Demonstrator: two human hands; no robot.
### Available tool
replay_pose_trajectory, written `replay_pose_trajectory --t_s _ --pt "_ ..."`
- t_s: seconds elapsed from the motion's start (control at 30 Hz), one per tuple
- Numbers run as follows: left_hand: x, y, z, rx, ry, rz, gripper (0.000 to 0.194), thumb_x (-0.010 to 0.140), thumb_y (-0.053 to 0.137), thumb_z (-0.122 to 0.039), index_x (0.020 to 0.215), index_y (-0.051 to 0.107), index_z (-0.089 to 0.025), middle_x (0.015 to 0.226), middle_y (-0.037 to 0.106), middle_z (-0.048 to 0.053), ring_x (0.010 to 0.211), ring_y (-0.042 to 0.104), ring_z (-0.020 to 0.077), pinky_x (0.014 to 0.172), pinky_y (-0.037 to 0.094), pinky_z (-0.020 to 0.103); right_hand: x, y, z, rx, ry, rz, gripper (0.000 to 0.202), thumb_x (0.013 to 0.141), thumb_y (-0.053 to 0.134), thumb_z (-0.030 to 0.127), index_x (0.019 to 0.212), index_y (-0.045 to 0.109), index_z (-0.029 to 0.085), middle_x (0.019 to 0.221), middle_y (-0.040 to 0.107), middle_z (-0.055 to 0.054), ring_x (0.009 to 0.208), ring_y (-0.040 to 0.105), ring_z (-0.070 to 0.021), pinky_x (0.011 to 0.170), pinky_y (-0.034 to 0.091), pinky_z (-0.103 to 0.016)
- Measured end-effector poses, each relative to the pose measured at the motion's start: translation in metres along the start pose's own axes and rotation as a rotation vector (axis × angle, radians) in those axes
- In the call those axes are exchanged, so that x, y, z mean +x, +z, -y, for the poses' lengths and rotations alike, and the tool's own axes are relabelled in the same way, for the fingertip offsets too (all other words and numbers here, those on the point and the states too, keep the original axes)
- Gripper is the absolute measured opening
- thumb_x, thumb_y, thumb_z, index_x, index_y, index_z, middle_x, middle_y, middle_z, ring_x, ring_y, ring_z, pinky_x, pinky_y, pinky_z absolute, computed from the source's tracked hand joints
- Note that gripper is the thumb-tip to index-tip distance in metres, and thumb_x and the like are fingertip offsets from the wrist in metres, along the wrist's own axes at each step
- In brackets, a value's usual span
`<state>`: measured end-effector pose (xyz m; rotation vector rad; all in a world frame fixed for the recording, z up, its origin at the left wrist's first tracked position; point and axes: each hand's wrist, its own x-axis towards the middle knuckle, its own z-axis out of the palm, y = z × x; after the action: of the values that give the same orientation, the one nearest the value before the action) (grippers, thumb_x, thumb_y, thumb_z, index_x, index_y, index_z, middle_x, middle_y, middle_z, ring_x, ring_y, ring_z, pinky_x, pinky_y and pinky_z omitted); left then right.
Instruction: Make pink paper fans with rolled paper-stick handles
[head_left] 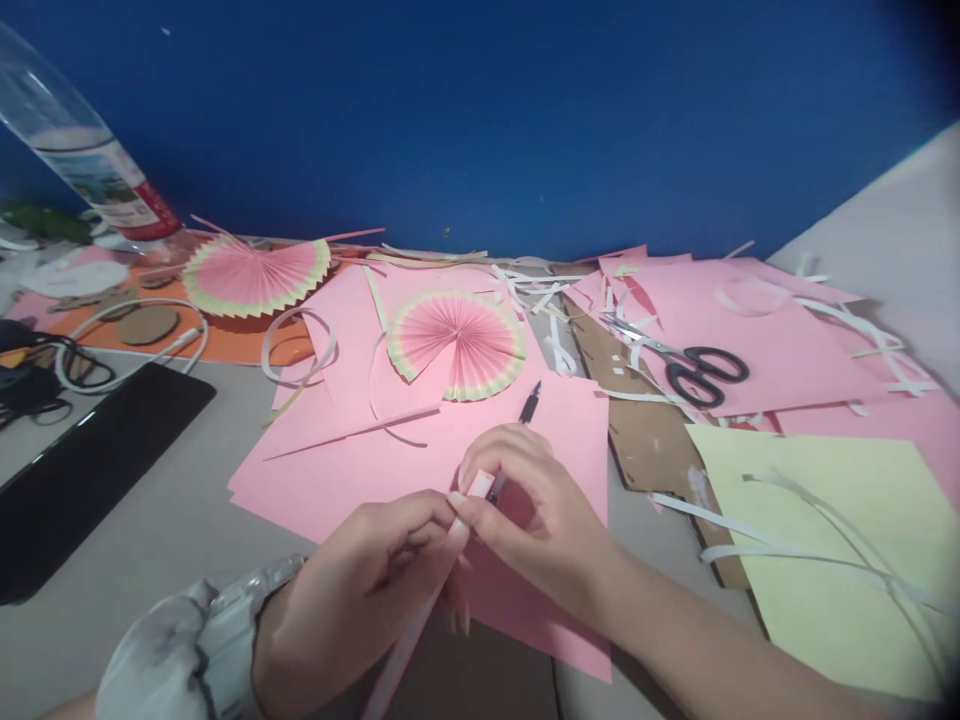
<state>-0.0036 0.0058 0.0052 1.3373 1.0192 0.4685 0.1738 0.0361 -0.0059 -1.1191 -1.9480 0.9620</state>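
At lower centre, the left hand [382, 560] and right hand [544, 510] are clamping the strip [405, 645] near its end, seemingly shaping it, the right also holding the pen [531, 404]. The next move is probably calling for a steady pinch. At left, the desk [214, 460] is offering room between phone [105, 470] and sheets [300, 480].

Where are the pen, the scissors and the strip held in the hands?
Pen [530, 404], head view: on its dark, pointed end.
Scissors [670, 355], head view: near where the black handles meet the blades.
Held strip [406, 648], head view: on its lower length, toward the bottom edge.
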Motion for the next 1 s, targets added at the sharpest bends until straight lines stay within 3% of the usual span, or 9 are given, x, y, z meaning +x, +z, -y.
replay_pose_trajectory --t_s 0.13,0.27,0.43,0.5,0.6,0.77,0.83,0.9,1.0 --pt "0.0 0.0 0.0 0.135 -0.011 -0.027 0.032 0.096 0.036 -0.035 0.075 0.054 -0.019 0.059 0.065 -0.001 0.055 0.059 0.0102 0.06 0.045 0.021 -0.003 0.006 0.005 0.087 0.021 -0.008 0.021 0.085 0.055 0.014 0.067 0.045 0.02 0.077 0.057 0.002 0.08 0.053 -0.0152 0.081 0.036 -0.033" --pt "0.001 -0.002 -0.001 0.188 -0.018 -0.019 0.034 0.096 0.035 -0.034 0.071 0.052 -0.02 0.059 0.063 -0.003 0.053 0.057 0.0083 0.061 0.044 0.02 -0.001 0.0 0.002 0.266 0.187 -0.078 0.025 0.093 0.045 0.027 0.069 0.049 0.021 0.071 0.053 0.002 0.068 0.052 -0.0143 0.067 0.039 -0.028" --pt "0.0 -0.003 0.001 0.187 -0.077 -0.026 0.034 0.095 0.035 -0.041 0.074 0.053 -0.021 0.056 0.061 -0.003 0.055 0.058 0.0109 0.065 0.046 0.023 0.004 -0.015 -0.015 0.285 0.287 -0.473 0.027 0.095 0.044 0.034 0.073 0.051 0.022 0.071 0.05 0.004 0.067 0.048 -0.0122 0.064 0.038 -0.025" --pt "-0.001 -0.004 0.002 0.18 -0.096 -0.028 0.034 0.095 0.035 -0.041 0.075 0.053 -0.021 0.056 0.062 -0.003 0.056 0.058 0.0111 0.067 0.046 0.023 0.006 -0.019 -0.021 0.27 0.282 -0.553 0.031 0.097 0.039 0.036 0.073 0.05 0.022 0.074 0.05 0.003 0.069 0.048 -0.0122 0.067 0.038 -0.025" --pt "-0.002 -0.004 0.001 0.159 -0.103 -0.043 0.034 0.095 0.036 -0.042 0.075 0.054 -0.021 0.056 0.061 -0.004 0.055 0.058 0.0106 0.065 0.045 0.022 0.007 -0.019 -0.022 0.282 0.244 -0.469 0.033 0.098 0.035 0.039 0.074 0.051 0.021 0.074 0.051 0.002 0.07 0.049 -0.013 0.068 0.039 -0.026" --pt "0.001 -0.004 -0.001 0.079 -0.117 -0.053 0.035 0.095 0.035 -0.043 0.075 0.053 -0.021 0.055 0.059 -0.004 0.054 0.057 0.0106 0.062 0.045 0.021 0.004 -0.009 -0.006 0.306 0.164 -0.041 0.027 0.09 0.05 0.029 0.065 0.053 0.02 0.063 0.052 0.003 0.062 0.051 -0.0139 0.06 0.04 -0.026" --pt "0.001 -0.003 -0.001 0.078 -0.109 -0.039 0.036 0.095 0.035 -0.045 0.073 0.052 -0.021 0.055 0.059 -0.003 0.054 0.057 0.0111 0.062 0.045 0.022 0.002 -0.006 0.0 0.295 0.129 0.054 0.033 0.091 0.049 0.024 0.059 0.051 0.019 0.06 0.051 0.002 0.06 0.05 -0.0131 0.059 0.038 -0.026" --pt "0.0 -0.003 -0.002 0.09 -0.099 -0.02 0.037 0.094 0.035 -0.045 0.07 0.05 -0.021 0.055 0.059 -0.003 0.054 0.056 0.0115 0.061 0.045 0.022 0.001 -0.005 0.001 0.381 0.146 0.032 0.034 0.091 0.048 0.025 0.058 0.051 0.019 0.06 0.05 0.002 0.057 0.048 -0.0124 0.057 0.037 -0.026" --pt "-0.001 -0.002 -0.004 0.1 -0.1 -0.012 0.037 0.094 0.036 -0.045 0.067 0.047 -0.021 0.054 0.059 -0.002 0.054 0.056 0.0119 0.059 0.045 0.021 0.002 -0.007 -0.004 0.562 0.232 -0.163 0.033 0.091 0.05 0.03 0.059 0.049 0.019 0.058 0.045 0.003 0.051 0.041 -0.011 0.05 0.034 -0.025"
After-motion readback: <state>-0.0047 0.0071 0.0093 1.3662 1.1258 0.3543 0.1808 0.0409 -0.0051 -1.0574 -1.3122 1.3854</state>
